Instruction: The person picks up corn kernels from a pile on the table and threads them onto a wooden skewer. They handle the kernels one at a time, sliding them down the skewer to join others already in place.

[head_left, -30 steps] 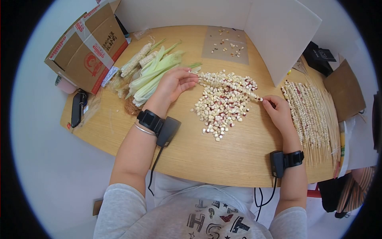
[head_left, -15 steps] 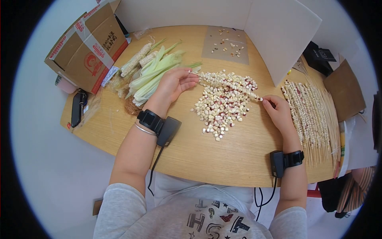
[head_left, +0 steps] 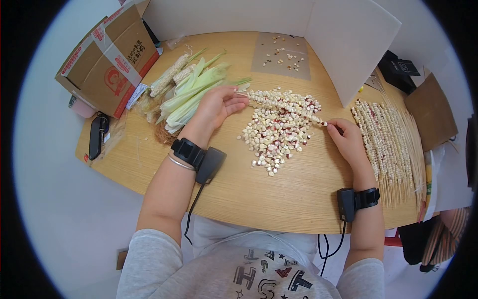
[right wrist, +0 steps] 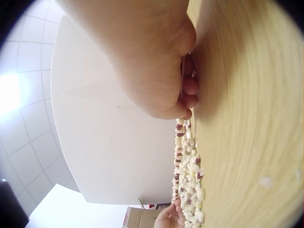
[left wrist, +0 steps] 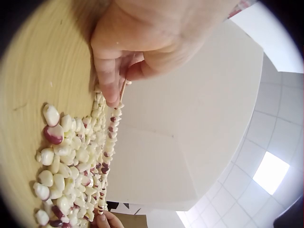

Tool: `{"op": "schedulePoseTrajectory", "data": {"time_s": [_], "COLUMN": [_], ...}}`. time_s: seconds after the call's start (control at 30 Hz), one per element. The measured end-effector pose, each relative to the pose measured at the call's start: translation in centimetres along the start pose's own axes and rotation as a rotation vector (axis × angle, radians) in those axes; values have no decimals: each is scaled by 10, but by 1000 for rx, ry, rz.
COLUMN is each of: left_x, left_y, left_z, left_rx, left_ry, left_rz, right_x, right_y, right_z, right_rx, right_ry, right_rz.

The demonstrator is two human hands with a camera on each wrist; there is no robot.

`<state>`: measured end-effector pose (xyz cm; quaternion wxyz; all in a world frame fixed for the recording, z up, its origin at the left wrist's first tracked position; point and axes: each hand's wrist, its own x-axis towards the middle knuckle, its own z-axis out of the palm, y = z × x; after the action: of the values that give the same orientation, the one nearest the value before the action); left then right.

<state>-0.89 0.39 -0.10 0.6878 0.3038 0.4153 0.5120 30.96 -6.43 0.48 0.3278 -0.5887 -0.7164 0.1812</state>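
A thin skewer threaded with corn kernels (head_left: pixel 286 105) stretches between the two hands, over a pile of loose kernels (head_left: pixel 273 142). The left hand (head_left: pixel 221 105) pinches its far-left end between thumb and forefinger, where a bare bit of stick shows in the left wrist view. At the other end the right hand (head_left: pixel 347 142) grips the skewer near its last kernels, with the stick running back into the palm. The threaded kernels (left wrist: pixel 112 128) are mostly cream, some dark red. In the right wrist view, the loose kernels (right wrist: pixel 192 190) lie just beside the skewer.
Finished kernel skewers (head_left: pixel 386 149) lie in a row at the right, beside bare sticks (head_left: pixel 411 134). Corn husks (head_left: pixel 191 97) and cobs are at the left, by a cardboard box (head_left: pixel 107 65). A white panel (head_left: pixel 351 50) stands behind; scattered kernels lie on a grey mat (head_left: pixel 279 70).
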Motion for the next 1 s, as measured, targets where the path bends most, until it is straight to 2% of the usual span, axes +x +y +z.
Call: {"op": "schedulePoseTrajectory", "data": {"time_s": [0.2, 0.8, 1.0], "left_x": [2, 2, 3], "left_y": [-3, 1, -2], "left_z": [-5, -3, -6], "left_rx": [30, 31, 66], "left_ry": [-30, -43, -70], "left_rz": [45, -27, 11], "right_x": [0, 0, 0], "right_y": [-1, -2, -1], "right_z": [-1, -2, -1], "right_rx": [18, -10, -2], "right_ry": [-11, -15, -23], "right_rz": [13, -1, 11]}}
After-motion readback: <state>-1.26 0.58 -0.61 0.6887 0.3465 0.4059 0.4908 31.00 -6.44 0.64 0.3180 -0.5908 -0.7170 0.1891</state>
